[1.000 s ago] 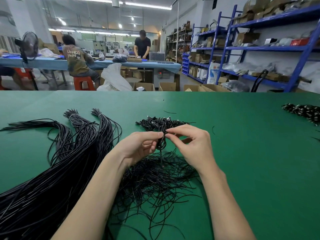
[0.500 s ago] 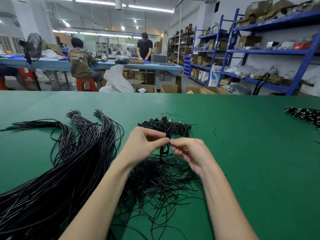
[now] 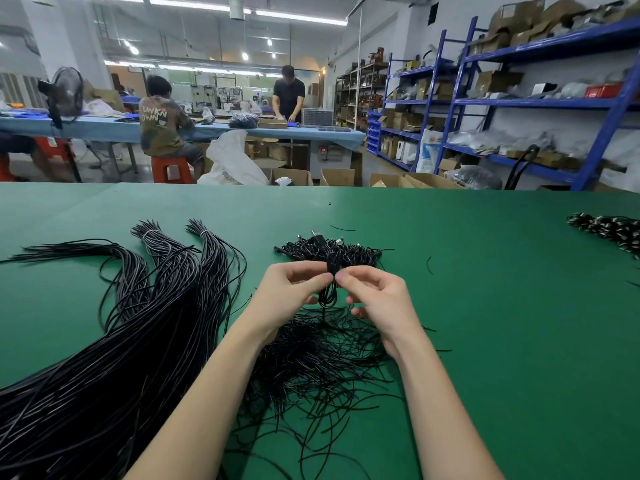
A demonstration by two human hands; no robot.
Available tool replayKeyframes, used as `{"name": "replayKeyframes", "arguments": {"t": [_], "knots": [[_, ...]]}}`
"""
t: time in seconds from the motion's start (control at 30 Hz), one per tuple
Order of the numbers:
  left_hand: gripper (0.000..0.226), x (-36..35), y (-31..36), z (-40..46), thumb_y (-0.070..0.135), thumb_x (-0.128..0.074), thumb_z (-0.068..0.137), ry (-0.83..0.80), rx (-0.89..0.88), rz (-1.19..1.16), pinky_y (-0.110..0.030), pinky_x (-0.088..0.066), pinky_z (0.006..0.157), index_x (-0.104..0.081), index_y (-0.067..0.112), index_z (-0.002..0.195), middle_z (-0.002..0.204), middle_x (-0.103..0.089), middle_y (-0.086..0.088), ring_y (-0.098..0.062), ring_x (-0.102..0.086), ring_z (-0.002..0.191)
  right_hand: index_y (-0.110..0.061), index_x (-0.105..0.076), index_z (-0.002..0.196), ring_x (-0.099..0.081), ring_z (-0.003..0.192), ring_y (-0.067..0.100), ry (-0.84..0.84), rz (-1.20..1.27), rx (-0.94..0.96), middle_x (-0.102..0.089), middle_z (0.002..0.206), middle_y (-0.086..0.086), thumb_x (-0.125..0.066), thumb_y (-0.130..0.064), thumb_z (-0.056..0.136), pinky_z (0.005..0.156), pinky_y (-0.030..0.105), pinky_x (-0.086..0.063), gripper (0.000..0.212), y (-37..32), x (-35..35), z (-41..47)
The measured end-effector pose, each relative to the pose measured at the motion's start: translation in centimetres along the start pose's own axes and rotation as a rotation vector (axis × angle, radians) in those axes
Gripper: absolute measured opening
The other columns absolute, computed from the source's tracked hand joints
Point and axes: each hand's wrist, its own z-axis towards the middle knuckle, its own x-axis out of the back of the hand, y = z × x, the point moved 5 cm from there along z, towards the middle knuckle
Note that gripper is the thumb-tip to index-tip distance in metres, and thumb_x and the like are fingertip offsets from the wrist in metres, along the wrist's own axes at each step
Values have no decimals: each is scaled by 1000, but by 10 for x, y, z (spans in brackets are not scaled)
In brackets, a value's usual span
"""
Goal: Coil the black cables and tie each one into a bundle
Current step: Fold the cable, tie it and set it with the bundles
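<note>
Both my bare forearms reach forward from the bottom of the view and converge at the centre, wrists raised. My left hand (image 3: 291, 289) has its fingers curled and its thumb and forefinger pressed together in a pinch at the tips. My right hand (image 3: 377, 296) faces it, fingertips almost touching the left's, its thumb and forefinger likewise pinched and the other fingers curled loosely below.

We've got the left hand (image 3: 289, 292) & right hand (image 3: 377, 299) fingertip to fingertip, both pinching one coiled cable (image 3: 329, 289) upright above the green table (image 3: 485, 306). Under the hands – loose ties (image 3: 322, 362); just beyond them – finished bundles (image 3: 332, 251). Left of the left hand, long cables (image 3: 138, 323).
</note>
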Motion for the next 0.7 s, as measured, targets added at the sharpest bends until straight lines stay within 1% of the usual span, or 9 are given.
{"name": "replayKeyframes", "arguments": {"t": [0.07, 0.17, 0.23, 0.33, 0.4, 0.5, 0.57, 0.63, 0.7], "knots": [[20, -1, -1, 0, 13, -76, 88, -11, 4, 17, -13, -55, 64, -75, 33, 84, 84, -78, 14, 6, -69, 78, -19, -79, 83, -58, 57, 0, 25, -21, 6, -75, 72, -7, -79, -16, 89, 52, 17, -48, 7, 1, 0, 1], [12, 1, -3, 2, 13, -79, 86, 13, 18, 5, -15, -55, 63, -76, 25, 88, 79, -77, 10, 4, -68, 75, -18, -79, 86, -56, 54, -2, 38, -20, 6, -70, 63, -11, -77, -15, 90, 52, 15, -48, 6, 4, 0, 2], [10, 0, -4, 2, 12, -79, 85, 22, 24, -15, -16, -55, 62, -76, 21, 89, 76, -76, 8, 3, -68, 73, -18, -79, 87, -56, 54, -1, 44, -4, -1, -70, 64, -11, -78, -16, 90, 53, 16, -48, 4, 5, 0, 2], [11, -1, -7, 1, 9, -79, 85, 51, 43, -66, -18, -56, 63, -76, 18, 90, 78, -77, 4, -1, -70, 73, -19, -81, 84, -60, 57, 3, 64, -43, 39, -76, 71, -4, -81, -19, 87, 55, 19, -52, 3, 3, 1, 1], [11, 0, -9, 2, 10, -80, 84, 91, 51, -86, -23, -59, 67, -77, 17, 92, 84, -79, 1, -7, -72, 78, -24, -82, 80, -64, 55, 5, 108, -138, 131, -76, 70, -5, -83, -25, 85, 56, 22, -56, 5, -1, 1, 1], [10, 4, -8, 4, 15, -82, 82, 156, 25, -66, -21, -57, 66, -79, 20, 90, 85, -79, 1, -6, -72, 79, -34, -82, 78, -69, 58, 1, 135, -337, 237, -74, 67, -16, -82, -44, 82, 58, 15, -54, 11, -4, -2, 0], [9, 4, -7, 5, 15, -82, 82, 175, 6, -50, -17, -54, 63, -80, 23, 87, 82, -79, 1, -4, -71, 76, -30, -83, 78, -70, 59, 5, 126, -239, 190, -76, 69, -9, -83, -43, 83, 63, 19, -57, 14, 1, -6, 1], [9, 2, -5, 5, 13, -80, 84, 182, 1, -70, -16, -53, 62, -80, 22, 87, 81, -79, 0, -5, -71, 73, -21, -83, 77, -71, 62, 11, 138, 11, 96, -78, 73, 3, -83, -29, 85, 66, 28, -61, 12, 6, -8, 1], [8, 0, -4, 5, 13, -79, 85, 183, 3, -117, -18, -55, 65, -80, 20, 89, 83, -79, -1, -6, -71, 75, -18, -83, 77, -72, 66, 11, 138, 138, 69, -78, 77, 5, -82, -17, 86, 63, 24, -59, 9, 6, -8, 3]]}}
